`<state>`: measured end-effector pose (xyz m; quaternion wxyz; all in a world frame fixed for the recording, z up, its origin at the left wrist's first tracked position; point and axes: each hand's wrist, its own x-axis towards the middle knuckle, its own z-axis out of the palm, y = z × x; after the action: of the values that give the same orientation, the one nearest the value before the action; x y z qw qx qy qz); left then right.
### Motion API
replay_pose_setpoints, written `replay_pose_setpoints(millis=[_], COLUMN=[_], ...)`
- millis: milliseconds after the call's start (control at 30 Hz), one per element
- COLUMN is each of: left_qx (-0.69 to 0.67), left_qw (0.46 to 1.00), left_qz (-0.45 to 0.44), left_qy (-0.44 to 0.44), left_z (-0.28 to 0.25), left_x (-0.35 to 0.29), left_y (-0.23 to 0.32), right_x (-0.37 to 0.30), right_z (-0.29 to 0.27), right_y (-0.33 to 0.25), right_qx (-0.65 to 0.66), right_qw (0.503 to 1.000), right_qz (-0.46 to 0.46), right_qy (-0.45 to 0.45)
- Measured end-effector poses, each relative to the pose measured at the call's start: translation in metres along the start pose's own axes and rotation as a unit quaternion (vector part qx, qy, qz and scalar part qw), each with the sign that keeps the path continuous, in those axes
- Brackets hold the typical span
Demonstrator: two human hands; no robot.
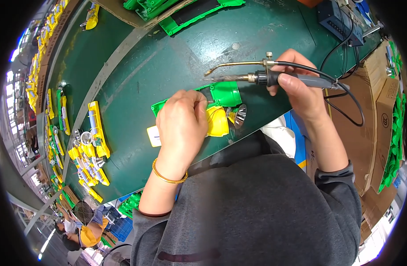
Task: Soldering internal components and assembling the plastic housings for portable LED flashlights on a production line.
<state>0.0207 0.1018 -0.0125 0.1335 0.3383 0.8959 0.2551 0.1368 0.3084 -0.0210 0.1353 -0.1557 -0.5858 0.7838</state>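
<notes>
My right hand (297,84) grips a soldering iron (296,80) with a grey handle. A thin brass solder-feed tube (239,63) is clamped to it, and both tips point left. The iron's tip hangs just above a green plastic housing half (225,94) on the bench. My left hand (183,117) is closed over a yellow flashlight housing half (218,122), its thumb and fingers pressed together near thin wires; the fingertips are partly hidden. A shiny reflector (240,116) sits at the yellow half's right end. A pale yellow-edged piece (154,136) shows left of my wrist.
Several yellow housings with batteries (90,164) lie at the left of the green bench (137,66). A cardboard box (119,9) of green parts stands at the far edge. A blue soldering station (338,22) is at far right, its cables trailing. Cartons (385,115) stand right.
</notes>
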Motion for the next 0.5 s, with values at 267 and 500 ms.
replay_pose_setpoints(millis=[267,500], left_qx=[0.04,0.068], left_qw=[0.999,0.997], left_qz=[-0.012,0.006], left_qy=[0.005,0.025], left_z=[0.001,0.002], left_x=[0.001,0.003], left_y=[0.006,0.011], right_x=[0.011,0.021], right_z=[-0.017,-0.009], right_y=[-0.014,-0.023], right_qx=[-0.215,-0.259], right_qw=[0.971,0.953], right_qz=[0.044,0.067], right_qy=[-0.097,-0.139])
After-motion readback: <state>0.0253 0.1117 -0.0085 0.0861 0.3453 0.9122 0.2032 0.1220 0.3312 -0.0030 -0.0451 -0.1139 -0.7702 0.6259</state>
